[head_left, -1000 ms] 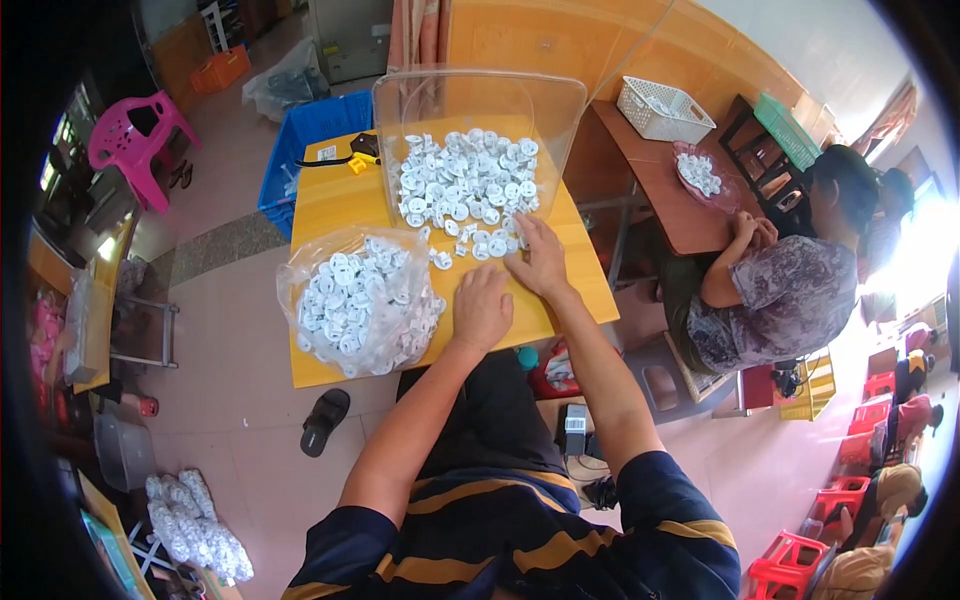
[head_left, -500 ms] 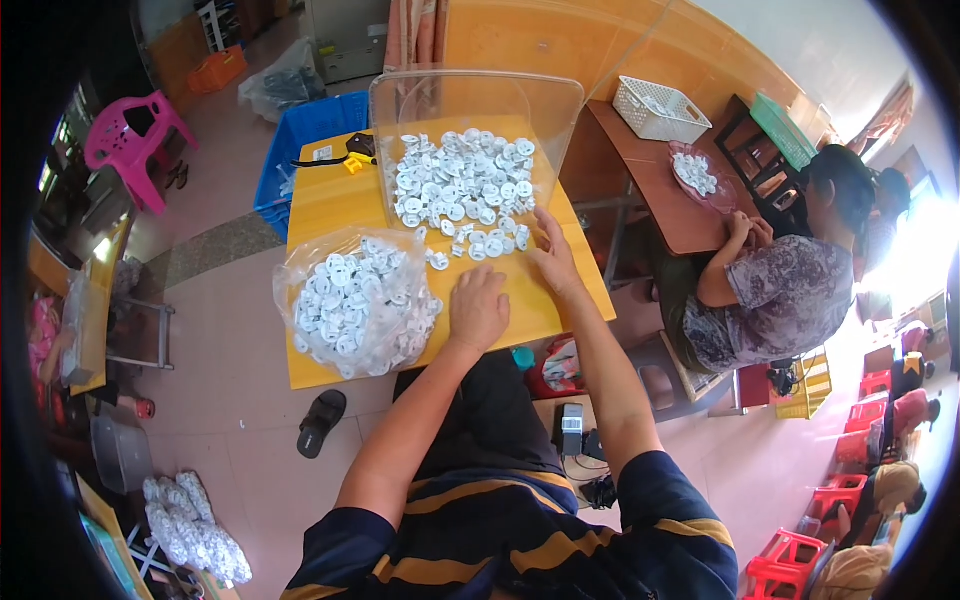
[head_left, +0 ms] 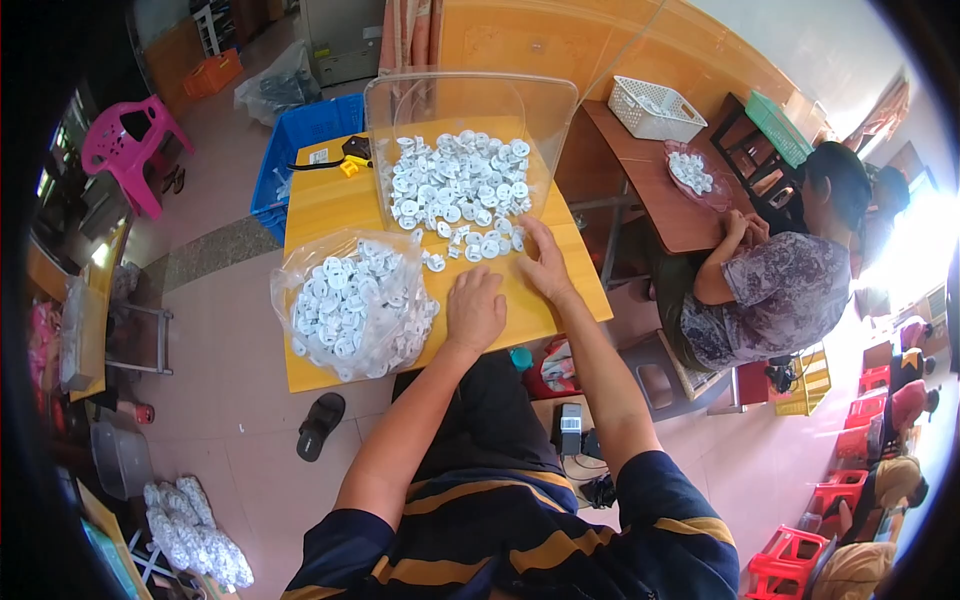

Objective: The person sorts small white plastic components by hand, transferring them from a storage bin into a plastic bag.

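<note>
A pile of small round white plastic parts [head_left: 455, 180] lies in a clear plastic tray [head_left: 378, 130] on the yellow table [head_left: 310, 215]. Several loose parts [head_left: 488, 245] have spread over its near edge onto the wood. Beside these my right hand [head_left: 545, 265] is open, fingers stretched forward and thumb apart, its fingertips next to the rightmost pieces. Nearer to me, my left hand [head_left: 475, 308] rests palm down on the tabletop, fingers slightly bent and apart, with nothing visible in it. Left of it stands a clear plastic bag [head_left: 290, 275] full of the same parts.
Yellow-and-black cutters [head_left: 352, 160] lie at the table's far left corner, by a blue crate [head_left: 265, 190]. To the right, a person [head_left: 770, 290] sits at a brown table [head_left: 690, 225] bearing a pink dish [head_left: 690, 190] and a white basket [head_left: 655, 110]. A black slipper [head_left: 320, 425] is on the floor.
My right hand has shifted slightly left and nearer to me, beside the loose parts. The left hand has barely moved.
</note>
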`<action>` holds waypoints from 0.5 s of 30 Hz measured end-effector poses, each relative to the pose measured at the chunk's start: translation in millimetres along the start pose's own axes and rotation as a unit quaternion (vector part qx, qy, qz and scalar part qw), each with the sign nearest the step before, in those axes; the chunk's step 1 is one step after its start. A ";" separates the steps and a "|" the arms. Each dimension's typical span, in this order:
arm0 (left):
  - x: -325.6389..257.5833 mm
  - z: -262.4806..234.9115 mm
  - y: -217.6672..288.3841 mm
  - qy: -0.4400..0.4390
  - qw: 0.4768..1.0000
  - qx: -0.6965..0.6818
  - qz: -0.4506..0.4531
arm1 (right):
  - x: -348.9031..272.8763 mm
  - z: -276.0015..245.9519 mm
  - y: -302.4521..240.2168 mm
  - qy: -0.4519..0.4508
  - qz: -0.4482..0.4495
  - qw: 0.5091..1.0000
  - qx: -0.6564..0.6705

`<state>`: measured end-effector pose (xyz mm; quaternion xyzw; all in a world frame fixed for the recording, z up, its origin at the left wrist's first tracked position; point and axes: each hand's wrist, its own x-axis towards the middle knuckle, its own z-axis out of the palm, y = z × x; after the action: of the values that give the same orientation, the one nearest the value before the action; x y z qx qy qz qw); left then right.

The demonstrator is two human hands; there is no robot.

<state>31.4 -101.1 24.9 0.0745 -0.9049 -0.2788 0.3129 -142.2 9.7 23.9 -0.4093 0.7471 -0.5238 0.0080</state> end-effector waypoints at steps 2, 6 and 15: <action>0.3 -0.1 0.3 -0.007 1.000 0.002 -0.007 | -1.3 1.1 -2.6 0.011 -0.023 0.999 -0.040; 2.1 1.1 1.7 -0.008 1.000 0.002 -0.004 | -9.9 10.0 -8.3 0.073 -0.051 0.986 -0.144; 3.0 -0.3 2.4 -0.006 1.000 0.001 -0.006 | 0.6 21.4 -24.8 0.099 -0.068 0.984 -0.135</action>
<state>29.2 -100.1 28.0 0.0791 -0.9066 -0.2798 0.3059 -118.2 -10.1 34.1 -0.4024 0.7785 -0.4555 -0.1569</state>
